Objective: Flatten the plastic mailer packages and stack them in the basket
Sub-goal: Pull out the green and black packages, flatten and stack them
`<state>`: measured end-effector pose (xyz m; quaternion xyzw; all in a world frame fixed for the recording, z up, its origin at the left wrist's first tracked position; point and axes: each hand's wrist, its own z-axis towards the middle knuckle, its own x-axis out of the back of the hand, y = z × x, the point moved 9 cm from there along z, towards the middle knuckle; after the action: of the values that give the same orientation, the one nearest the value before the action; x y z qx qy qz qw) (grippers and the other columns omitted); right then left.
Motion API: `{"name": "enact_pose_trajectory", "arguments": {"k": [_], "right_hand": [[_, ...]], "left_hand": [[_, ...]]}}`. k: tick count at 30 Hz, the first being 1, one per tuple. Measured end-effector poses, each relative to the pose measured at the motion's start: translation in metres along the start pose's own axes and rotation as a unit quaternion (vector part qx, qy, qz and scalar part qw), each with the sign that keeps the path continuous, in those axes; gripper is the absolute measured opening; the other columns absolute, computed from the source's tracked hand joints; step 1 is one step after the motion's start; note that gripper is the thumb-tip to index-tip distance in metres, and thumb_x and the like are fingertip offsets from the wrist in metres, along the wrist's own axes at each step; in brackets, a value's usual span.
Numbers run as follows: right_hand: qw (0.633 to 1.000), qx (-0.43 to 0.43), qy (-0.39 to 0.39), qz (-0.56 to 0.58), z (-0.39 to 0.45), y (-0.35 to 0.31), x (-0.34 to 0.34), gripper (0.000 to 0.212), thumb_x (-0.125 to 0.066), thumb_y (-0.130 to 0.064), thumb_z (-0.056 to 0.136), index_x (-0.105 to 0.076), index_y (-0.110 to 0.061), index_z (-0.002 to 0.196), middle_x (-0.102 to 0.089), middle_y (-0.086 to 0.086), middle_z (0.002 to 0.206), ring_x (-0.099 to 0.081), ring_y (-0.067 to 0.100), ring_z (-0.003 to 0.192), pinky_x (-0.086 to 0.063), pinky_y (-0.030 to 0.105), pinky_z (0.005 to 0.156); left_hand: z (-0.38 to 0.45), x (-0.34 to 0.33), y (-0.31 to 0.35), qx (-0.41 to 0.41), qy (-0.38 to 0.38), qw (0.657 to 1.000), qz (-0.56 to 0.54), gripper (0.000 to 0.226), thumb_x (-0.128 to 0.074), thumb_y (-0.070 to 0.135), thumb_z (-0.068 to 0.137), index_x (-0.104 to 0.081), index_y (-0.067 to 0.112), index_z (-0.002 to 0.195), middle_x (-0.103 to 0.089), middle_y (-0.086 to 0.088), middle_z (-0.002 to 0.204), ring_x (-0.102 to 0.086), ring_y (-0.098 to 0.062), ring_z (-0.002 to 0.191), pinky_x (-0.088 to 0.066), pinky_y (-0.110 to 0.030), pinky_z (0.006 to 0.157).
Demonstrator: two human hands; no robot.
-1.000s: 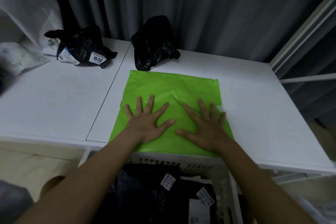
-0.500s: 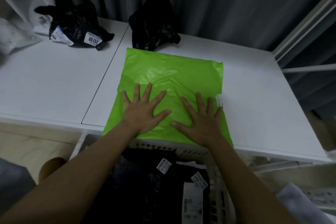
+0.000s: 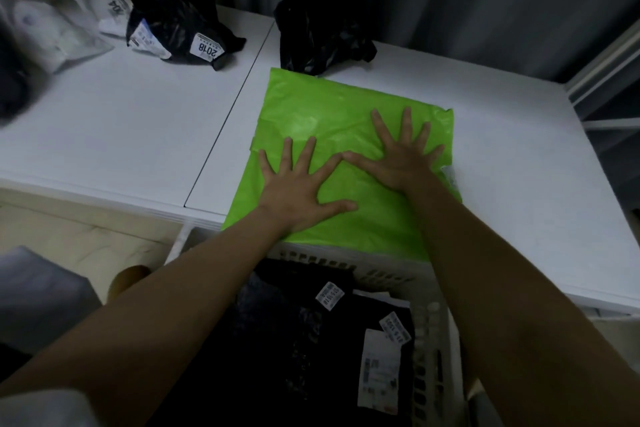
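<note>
The broad white matte tabletop (image 3: pixel 121 121), two slabs meeting at a thin dark seam, fills the middle of the frame. On its near edge, centre-right, lies the bright green glossy plastic mailer (image 3: pixel 311 107), a roughly square, thin, crinkled sheet whose near edge hangs just over the rim of the white slotted plastic basket (image 3: pixel 429 340) at the lower centre. That basket already holds dark flattened packages with white printed labels (image 3: pixel 379 367).

The step in hand looks like the flattening itself. The left hand (image 3: pixel 294 189) and the right hand (image 3: pixel 403 158) both lie palm down on the green film with fingers spread wide, gripping nothing, the right one set further up the sheet, its thumb meeting the left forefinger. The film shows soft ridges and a shiny patch (air or slack, probably), so it seems nearly flat.

The next move likely calls for sliding the mailer toward the basket, keeping it level so the slippery plastic does not balloon or fold.

Two crumpled black plastic mailers wait at the top: one (image 3: pixel 318 17) touching the green sheet's far corner, the other (image 3: pixel 176 28), labelled, at the upper left.
</note>
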<state>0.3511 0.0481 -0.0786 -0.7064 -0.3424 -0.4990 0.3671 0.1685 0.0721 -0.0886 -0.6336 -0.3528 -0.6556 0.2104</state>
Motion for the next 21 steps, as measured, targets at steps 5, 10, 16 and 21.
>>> {"name": "enact_pose_trajectory", "arguments": {"k": [5,10,16,21], "right_hand": [[1.000,-0.011,-0.003,-0.004,0.003,0.001,-0.008,0.099,-0.026,-0.096,0.061,0.012,-0.056,0.143,0.026,0.002,0.158,0.019,0.043,0.143,0.012,0.072,0.105],[1.000,-0.009,-0.002,-0.016,0.004,0.001,-0.011,0.100,-0.021,-0.097,0.058,0.010,-0.057,0.144,0.022,0.003,0.159,0.016,0.043,0.144,0.011,0.072,0.106],[0.999,-0.016,-0.019,-0.020,0.004,0.003,-0.016,0.101,-0.018,-0.098,0.056,0.009,-0.057,0.143,0.019,0.003,0.160,0.017,0.042,0.144,0.012,0.072,0.105],[0.999,-0.024,-0.043,-0.022,-0.008,-0.005,-0.007,0.099,-0.022,-0.096,0.061,0.009,-0.054,0.146,0.016,0.003,0.161,0.016,0.041,0.144,0.011,0.071,0.107]], "left_hand": [[0.002,-0.004,-0.001,0.000,-0.012,1.000,0.010,0.096,-0.011,0.095,0.061,0.013,0.053,0.144,0.013,-0.003,0.160,0.017,-0.038,0.144,0.009,-0.072,0.106],[0.002,-0.004,-0.003,0.006,-0.009,1.000,0.012,0.095,-0.011,0.094,0.061,0.012,0.054,0.144,0.013,-0.002,0.160,0.016,-0.038,0.145,0.008,-0.072,0.106],[0.001,-0.006,-0.001,0.005,-0.011,1.000,0.011,0.096,-0.013,0.094,0.061,0.010,0.054,0.145,0.011,-0.002,0.161,0.016,-0.037,0.145,0.009,-0.071,0.106],[-0.002,-0.006,-0.002,0.006,-0.035,0.999,0.015,0.096,-0.010,0.094,0.061,0.013,0.053,0.145,0.014,-0.002,0.160,0.018,-0.036,0.145,0.009,-0.071,0.107]]}}
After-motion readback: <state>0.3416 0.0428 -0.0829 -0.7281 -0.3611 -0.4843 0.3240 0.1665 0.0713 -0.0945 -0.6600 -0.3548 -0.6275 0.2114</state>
